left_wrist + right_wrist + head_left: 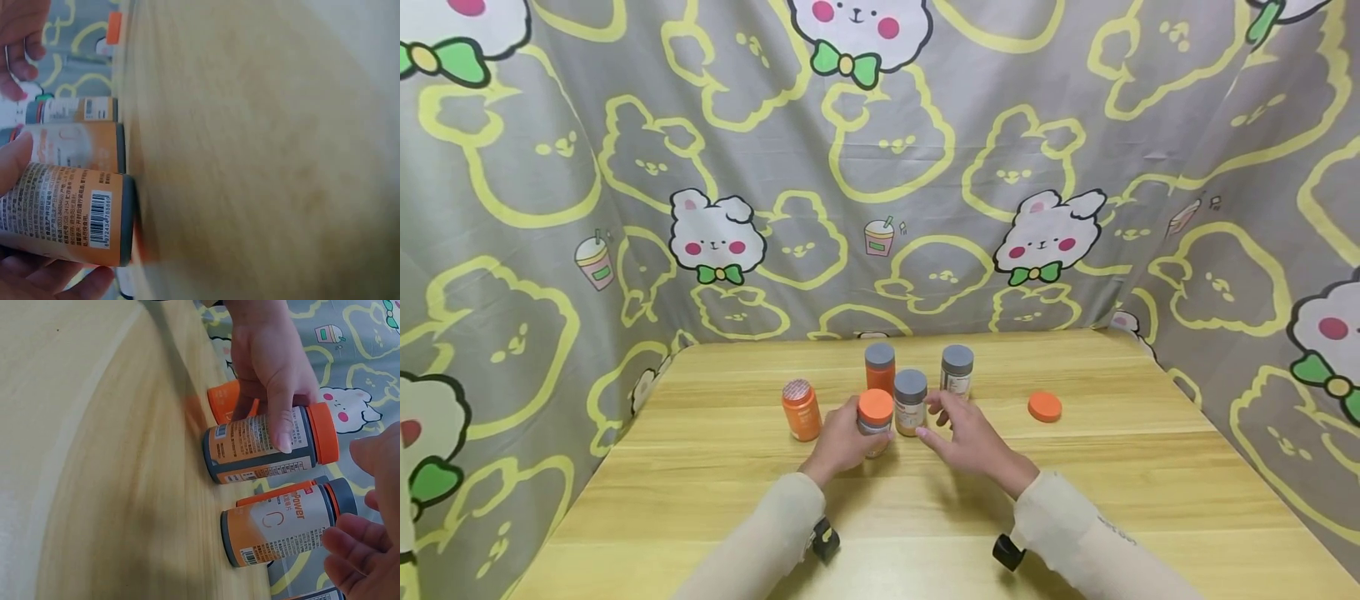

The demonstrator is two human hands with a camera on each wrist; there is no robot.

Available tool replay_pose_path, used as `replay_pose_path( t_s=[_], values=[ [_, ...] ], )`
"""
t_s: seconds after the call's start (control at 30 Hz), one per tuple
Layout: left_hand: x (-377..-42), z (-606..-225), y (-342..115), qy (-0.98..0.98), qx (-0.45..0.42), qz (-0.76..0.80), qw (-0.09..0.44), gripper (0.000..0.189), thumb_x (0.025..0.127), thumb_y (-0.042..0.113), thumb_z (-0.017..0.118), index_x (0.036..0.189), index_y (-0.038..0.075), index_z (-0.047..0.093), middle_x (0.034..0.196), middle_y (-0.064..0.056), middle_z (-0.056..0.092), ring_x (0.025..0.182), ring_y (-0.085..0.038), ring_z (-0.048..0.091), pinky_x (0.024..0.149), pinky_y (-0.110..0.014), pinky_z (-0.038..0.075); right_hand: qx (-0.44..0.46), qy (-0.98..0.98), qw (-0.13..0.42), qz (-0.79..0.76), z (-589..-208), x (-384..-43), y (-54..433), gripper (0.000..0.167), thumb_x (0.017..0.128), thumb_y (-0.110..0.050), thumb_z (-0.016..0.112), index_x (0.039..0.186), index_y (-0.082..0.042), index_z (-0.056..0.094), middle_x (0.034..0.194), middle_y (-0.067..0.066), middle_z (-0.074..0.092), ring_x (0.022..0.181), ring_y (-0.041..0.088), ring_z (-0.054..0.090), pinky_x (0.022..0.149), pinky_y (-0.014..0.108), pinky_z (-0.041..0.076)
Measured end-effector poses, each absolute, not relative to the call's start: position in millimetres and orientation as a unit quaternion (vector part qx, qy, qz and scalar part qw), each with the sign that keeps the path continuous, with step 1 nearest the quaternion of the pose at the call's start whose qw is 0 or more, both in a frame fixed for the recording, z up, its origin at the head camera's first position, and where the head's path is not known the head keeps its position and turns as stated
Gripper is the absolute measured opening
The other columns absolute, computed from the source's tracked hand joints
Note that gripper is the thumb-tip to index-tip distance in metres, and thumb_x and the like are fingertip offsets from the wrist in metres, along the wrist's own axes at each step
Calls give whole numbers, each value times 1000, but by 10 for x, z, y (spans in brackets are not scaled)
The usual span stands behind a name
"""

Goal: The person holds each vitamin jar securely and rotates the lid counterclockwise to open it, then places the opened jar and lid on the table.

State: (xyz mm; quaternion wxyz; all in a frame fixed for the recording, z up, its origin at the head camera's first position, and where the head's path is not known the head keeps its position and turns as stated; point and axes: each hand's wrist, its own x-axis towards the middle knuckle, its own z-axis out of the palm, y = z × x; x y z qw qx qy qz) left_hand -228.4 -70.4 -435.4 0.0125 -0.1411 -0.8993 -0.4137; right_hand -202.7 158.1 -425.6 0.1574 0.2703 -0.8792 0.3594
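Note:
In the head view my left hand (838,442) grips a supplement bottle with an orange lid (876,408). Its white and orange label with a barcode (69,215) shows in the left wrist view, thumb on one side and fingers on the other. The bottle stands upright, its base close to the tabletop. Just right of it is a grey-lidded bottle (911,402) with a similar label (281,519). My right hand (967,437) hovers beside that one, fingers apart and loosely bent, holding nothing. In the right wrist view its fingertips (340,540) are near the grey lid.
An orange bottle (802,414) with a foil-like sealed top and no lid stands at the left. Behind are an orange bottle with a grey lid (880,358) and another grey-lidded bottle (957,367). A loose orange lid (1045,407) lies at the right. A patterned curtain (895,275) borders the wooden table (925,550).

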Motion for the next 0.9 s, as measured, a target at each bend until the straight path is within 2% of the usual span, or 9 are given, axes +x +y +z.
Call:
replay_pose_path(
  t_s=[0.23,0.4,0.6,0.73,0.9],
  values=[
    [-2128,-4241,-657,-916,-233,-325,25,53,72,29,86,110,3,59,96,-7,67,86,-19,64,78,-38,51,281,-875,126,374,-4254,-1960,1578,42,90,-22,70,121,1,53,96,9,61,76,18,60,66,32,50],
    [-2032,-4170,-572,-931,-273,-239,34,46,68,29,86,100,8,60,82,1,62,70,-11,58,67,-29,50,298,-872,92,378,-4279,-1924,1571,46,92,-27,66,124,2,49,89,4,62,68,7,55,61,27,48],
    [-1898,-4064,-451,-940,-295,-170,30,49,67,34,86,102,9,62,81,2,62,67,-8,55,63,-25,48,349,-859,89,363,-4302,-1888,1556,40,94,-27,62,122,-2,50,71,-10,54,58,1,48,53,22,44],
    [-1844,-4013,-394,-945,-298,-136,16,51,68,37,86,105,9,64,80,0,62,66,-9,55,60,-26,48,360,-862,83,348,-4277,-1858,1539,33,94,-31,61,117,-7,54,70,-12,52,56,0,46,51,21,42],
    [-1821,-3974,-367,-949,-288,-129,-7,57,67,37,87,110,9,64,80,1,61,65,-10,54,59,-27,47,333,-878,52,340,-4237,-1831,1515,33,94,-40,60,111,-12,57,71,-11,54,55,1,48,49,22,43]
  ],
)
